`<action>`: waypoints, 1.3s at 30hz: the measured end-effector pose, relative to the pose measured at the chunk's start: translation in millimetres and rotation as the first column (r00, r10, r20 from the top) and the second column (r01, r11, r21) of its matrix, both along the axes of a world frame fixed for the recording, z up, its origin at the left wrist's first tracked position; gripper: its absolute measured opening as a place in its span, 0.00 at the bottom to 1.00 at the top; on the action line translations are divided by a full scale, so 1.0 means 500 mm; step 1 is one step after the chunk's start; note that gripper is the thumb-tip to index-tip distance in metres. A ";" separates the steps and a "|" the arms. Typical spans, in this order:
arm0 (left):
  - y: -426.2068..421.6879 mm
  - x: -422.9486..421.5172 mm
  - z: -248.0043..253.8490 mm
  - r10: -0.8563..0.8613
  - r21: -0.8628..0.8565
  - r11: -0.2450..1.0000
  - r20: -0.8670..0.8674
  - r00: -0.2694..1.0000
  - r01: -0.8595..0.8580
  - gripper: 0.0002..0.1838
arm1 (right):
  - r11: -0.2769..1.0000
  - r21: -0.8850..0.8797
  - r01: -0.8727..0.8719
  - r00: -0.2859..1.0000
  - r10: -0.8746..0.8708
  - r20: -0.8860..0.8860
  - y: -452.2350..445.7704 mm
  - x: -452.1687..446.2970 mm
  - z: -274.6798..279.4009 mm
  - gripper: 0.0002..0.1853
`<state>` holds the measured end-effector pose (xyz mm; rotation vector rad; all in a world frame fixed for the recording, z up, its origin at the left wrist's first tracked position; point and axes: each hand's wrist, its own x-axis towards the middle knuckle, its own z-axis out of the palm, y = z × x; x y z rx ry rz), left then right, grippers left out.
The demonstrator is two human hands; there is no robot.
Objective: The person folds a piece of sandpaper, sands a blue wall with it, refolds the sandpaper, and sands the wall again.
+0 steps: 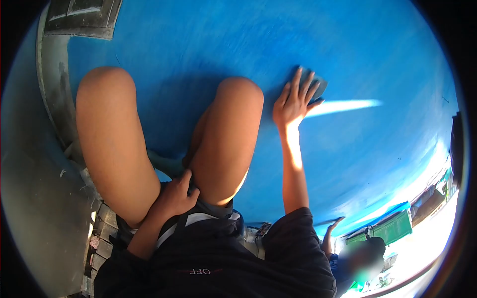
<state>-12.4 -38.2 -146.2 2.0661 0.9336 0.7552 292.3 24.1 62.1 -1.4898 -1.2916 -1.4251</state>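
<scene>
My right hand point(296, 104) is raised against a bright blue wall point(198, 44), its fingers spread out over a dark grey piece of sandpaper point(321, 89) and pressing it flat to the surface. Part of the sandpaper sticks out past the fingertips on the right; the rest is under the hand. Down in my lap, my left hand point(176, 197) rests between my bare thighs, on dark shorts point(221, 211). Its index finger and thumb are apart, with nothing plainly between them; the other fingers are partly hidden.
My bent knees are close to the wall. A grey-framed opening point(82, 17) is at the upper left, beside a dark panel point(39, 198). At lower right another person in a dark cap point(373, 247) reaches a hand to the wall, near a green panel point(395, 229). Sunlight streaks the wall.
</scene>
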 end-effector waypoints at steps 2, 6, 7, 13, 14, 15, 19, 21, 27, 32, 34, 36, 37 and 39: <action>-0.005 0.000 -0.005 -0.001 -0.001 1.000 0.032 0.999 0.001 0.37 | 0.999 -0.047 0.009 1.000 -0.008 0.018 -0.007 0.013 -0.088 0.29; 0.005 0.000 -0.007 0.003 0.029 1.000 0.044 0.999 -0.004 0.37 | 0.988 -0.132 0.086 0.996 -0.084 0.021 -0.009 0.036 -0.178 0.29; 0.000 -0.003 -0.002 -0.015 0.034 0.999 0.014 1.000 0.015 0.38 | 0.989 -0.117 0.087 0.996 -0.084 0.031 -0.010 0.031 -0.158 0.29; 0.002 0.001 -0.009 -0.012 0.008 1.000 -0.028 1.000 0.012 0.38 | 0.998 0.044 0.035 0.998 -0.032 -0.061 0.009 -0.013 0.050 0.29; 0.000 0.001 -0.008 -0.001 0.006 1.000 -0.017 1.000 0.001 0.38 | 0.997 0.072 0.026 0.996 -0.020 -0.085 0.007 -0.013 0.058 0.29; 0.001 0.004 -0.016 -0.009 0.003 1.000 -0.020 1.000 0.009 0.38 | 0.997 0.069 0.034 0.996 -0.028 -0.088 0.002 -0.011 0.044 0.29; 0.003 0.003 -0.022 0.005 0.111 0.994 0.069 0.998 -0.013 0.36 | 0.994 -0.096 0.059 0.997 -0.062 -0.035 0.001 -0.016 -0.129 0.31; 0.004 0.001 -0.010 0.013 0.052 0.999 0.064 0.998 -0.016 0.37 | 0.992 -0.116 0.048 0.996 -0.039 0.081 0.014 0.027 -0.277 0.33; 0.001 -0.001 -0.002 -0.015 0.027 1.000 0.005 1.000 0.015 0.36 | 0.959 -0.225 0.170 0.985 -0.171 0.017 0.026 -0.006 -0.202 0.34; -0.003 0.002 -0.008 -0.012 0.047 0.999 0.035 0.999 0.010 0.37 | 0.999 -0.049 0.024 0.997 -0.027 -0.072 0.032 -0.041 -0.089 0.34; -0.002 0.000 -0.005 0.010 0.042 0.999 0.026 1.000 -0.011 0.37 | 0.995 -0.062 0.077 0.996 -0.079 -0.042 0.039 -0.028 -0.150 0.34; 0.001 0.003 -0.019 0.009 0.065 0.998 0.033 0.999 -0.011 0.38 | 0.961 -0.108 0.255 0.967 -0.251 0.053 0.048 0.006 -0.240 0.35; 0.003 -0.001 -0.010 0.028 0.077 0.997 0.039 0.999 -0.031 0.38 | 0.967 -0.094 0.237 0.971 -0.233 0.055 0.040 0.004 -0.249 0.35; -0.001 -0.006 0.009 -0.015 0.013 1.000 -0.009 1.000 0.015 0.38 | 0.968 -0.179 0.178 0.984 -0.178 0.015 0.021 -0.006 -0.244 0.36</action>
